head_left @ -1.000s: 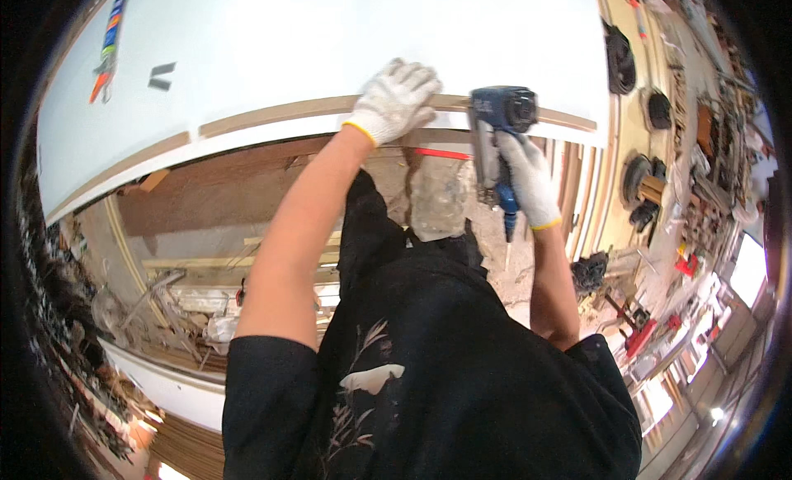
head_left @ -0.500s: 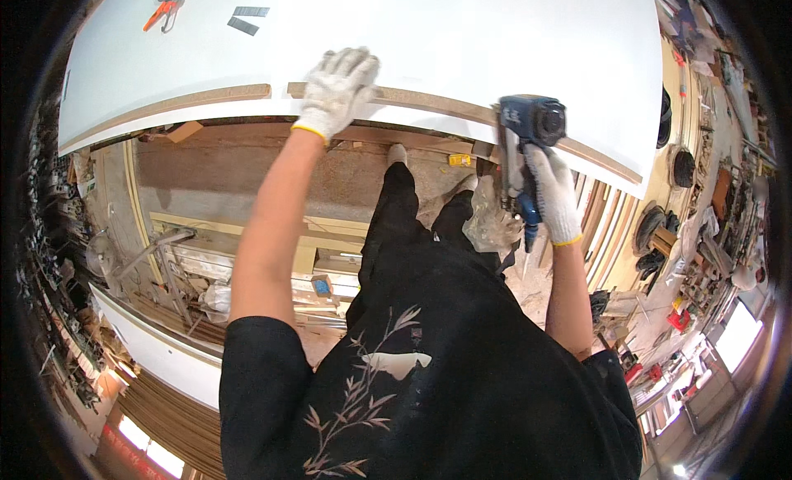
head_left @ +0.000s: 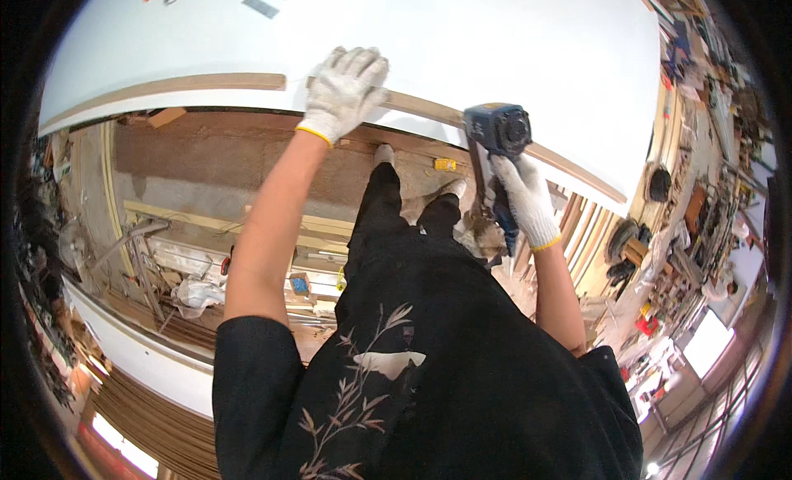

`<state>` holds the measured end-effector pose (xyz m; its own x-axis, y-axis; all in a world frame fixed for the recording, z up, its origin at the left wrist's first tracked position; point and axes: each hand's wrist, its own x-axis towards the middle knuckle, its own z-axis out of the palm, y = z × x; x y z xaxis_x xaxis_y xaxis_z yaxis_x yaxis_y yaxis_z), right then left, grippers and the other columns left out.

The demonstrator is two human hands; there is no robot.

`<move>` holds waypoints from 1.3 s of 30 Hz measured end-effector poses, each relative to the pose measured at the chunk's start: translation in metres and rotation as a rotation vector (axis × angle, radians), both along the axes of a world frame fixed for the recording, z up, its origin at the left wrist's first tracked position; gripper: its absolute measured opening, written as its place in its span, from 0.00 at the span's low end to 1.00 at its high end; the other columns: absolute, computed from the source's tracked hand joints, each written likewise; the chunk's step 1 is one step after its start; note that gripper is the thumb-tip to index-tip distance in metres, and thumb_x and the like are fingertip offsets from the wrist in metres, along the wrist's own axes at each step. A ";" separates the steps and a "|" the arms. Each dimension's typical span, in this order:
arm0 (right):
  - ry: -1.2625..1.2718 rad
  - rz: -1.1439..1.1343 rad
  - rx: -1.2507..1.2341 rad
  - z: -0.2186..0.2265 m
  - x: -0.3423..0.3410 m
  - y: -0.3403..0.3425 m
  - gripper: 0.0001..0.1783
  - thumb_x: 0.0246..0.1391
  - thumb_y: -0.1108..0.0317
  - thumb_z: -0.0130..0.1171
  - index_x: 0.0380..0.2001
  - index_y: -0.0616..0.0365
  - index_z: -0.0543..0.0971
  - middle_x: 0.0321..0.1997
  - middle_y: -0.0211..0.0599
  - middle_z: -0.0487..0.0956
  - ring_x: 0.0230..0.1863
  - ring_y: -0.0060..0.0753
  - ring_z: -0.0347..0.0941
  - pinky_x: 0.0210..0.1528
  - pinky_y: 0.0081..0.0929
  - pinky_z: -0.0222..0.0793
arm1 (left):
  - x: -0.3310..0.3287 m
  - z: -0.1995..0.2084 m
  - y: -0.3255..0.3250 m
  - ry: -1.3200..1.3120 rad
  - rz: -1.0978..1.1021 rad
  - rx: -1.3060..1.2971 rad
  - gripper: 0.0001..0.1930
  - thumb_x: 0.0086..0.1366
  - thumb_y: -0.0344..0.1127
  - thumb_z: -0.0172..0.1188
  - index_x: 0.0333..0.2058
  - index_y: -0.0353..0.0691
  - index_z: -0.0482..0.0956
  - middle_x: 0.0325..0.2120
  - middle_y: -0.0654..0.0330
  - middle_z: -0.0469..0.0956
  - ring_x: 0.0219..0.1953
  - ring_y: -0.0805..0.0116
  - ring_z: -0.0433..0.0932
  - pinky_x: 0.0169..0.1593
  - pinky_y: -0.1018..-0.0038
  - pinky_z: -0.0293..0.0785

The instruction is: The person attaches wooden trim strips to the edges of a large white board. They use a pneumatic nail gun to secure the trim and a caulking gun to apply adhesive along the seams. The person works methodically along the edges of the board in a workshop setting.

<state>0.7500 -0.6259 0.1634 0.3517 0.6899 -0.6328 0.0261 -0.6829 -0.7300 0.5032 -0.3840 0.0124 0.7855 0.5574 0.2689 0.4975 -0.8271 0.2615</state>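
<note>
The right hand (head_left: pixel 525 195), in a white knit glove with a yellow cuff edge, is wrapped around the handle of a dark blue nail gun (head_left: pixel 499 129), fingers closed on it. The tool's head sits just beyond this grip, over the near border of a large white panel (head_left: pixel 487 42), and its long magazine (head_left: pixel 478 170) runs back toward the body on the left side of the fist. The nose is hidden beneath the head, so whether it touches the wood cannot be told. The left hand (head_left: pixel 346 88), gloved alike, lies palm down to the left of the nail gun, fingers stretched out and nearly side by side, thumb angled away toward the right. It covers part of a long brown wooden strip (head_left: pixel 421 107) near its left end, the fingertips reaching past the strip over the panel; the strip passes under the nail gun and shows again to the right of that grip. Left of the left hand, past a short gap, a second wooden strip (head_left: pixel 190 82) follows the same border. Beyond it, farther from the body, lie grey flat pieces (head_left: pixel 266 0). Below the right hand, slightly to its right, long boards (head_left: pixel 586 224) stand side by side; left of its wrist, a small yellow package (head_left: pixel 445 164) lies on the floor.
</note>
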 end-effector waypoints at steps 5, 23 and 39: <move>-0.027 0.065 0.020 0.001 -0.002 0.015 0.20 0.74 0.54 0.56 0.49 0.63 0.78 0.28 0.29 0.78 0.27 0.19 0.73 0.29 0.23 0.71 | -0.018 -0.007 -0.048 -0.213 0.074 -0.037 0.30 0.66 0.44 0.67 0.65 0.42 0.74 0.66 0.52 0.73 0.69 0.50 0.70 0.74 0.47 0.63; -0.039 0.534 0.064 -0.024 -0.110 0.166 0.34 0.70 0.43 0.57 0.48 0.73 0.81 0.23 0.35 0.79 0.27 0.25 0.76 0.32 0.30 0.72 | -0.119 -0.087 -0.225 -0.080 0.690 -0.395 0.25 0.66 0.43 0.66 0.58 0.40 0.77 0.58 0.51 0.77 0.60 0.45 0.73 0.62 0.49 0.69; -0.294 0.104 -0.051 0.031 0.013 -0.032 0.20 0.68 0.57 0.61 0.50 0.66 0.83 0.33 0.36 0.84 0.36 0.24 0.79 0.43 0.30 0.76 | -0.040 -0.024 -0.083 -0.273 0.647 -0.029 0.33 0.66 0.40 0.66 0.66 0.32 0.71 0.63 0.43 0.75 0.65 0.43 0.72 0.69 0.48 0.68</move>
<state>0.7626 -0.6579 0.1949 0.4537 0.7016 -0.5494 0.3026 -0.7012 -0.6456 0.4628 -0.4672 -0.0113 0.2000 0.8999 0.3876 0.8006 -0.3781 0.4648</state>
